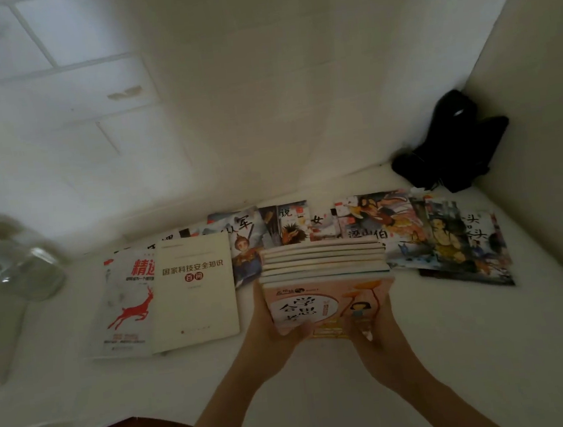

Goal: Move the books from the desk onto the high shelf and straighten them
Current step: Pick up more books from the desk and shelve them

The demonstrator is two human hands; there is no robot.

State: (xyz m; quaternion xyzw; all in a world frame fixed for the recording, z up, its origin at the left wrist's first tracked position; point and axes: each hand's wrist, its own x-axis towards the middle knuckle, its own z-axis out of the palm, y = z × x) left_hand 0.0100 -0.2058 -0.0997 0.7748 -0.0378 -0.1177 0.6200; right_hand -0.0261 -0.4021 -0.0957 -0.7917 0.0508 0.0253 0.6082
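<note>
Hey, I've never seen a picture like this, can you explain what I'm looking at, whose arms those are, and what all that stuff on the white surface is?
There is one picture, taken by a wide-angle camera worn on a person's head, looking forward and down. That is why the walls bend and two bare arms reach in from the bottom.

No machine is involved. The left hand and right hand grip a stack of thin books from either side; the top cover is pink.

On the white surface more books lie flat: a cream book, a white book with a red deer partly under it, and a row of illustrated picture books behind the stack. A black object, too dark to identify, sits in the far right corner, and a blurred clear container at the left edge.
</note>
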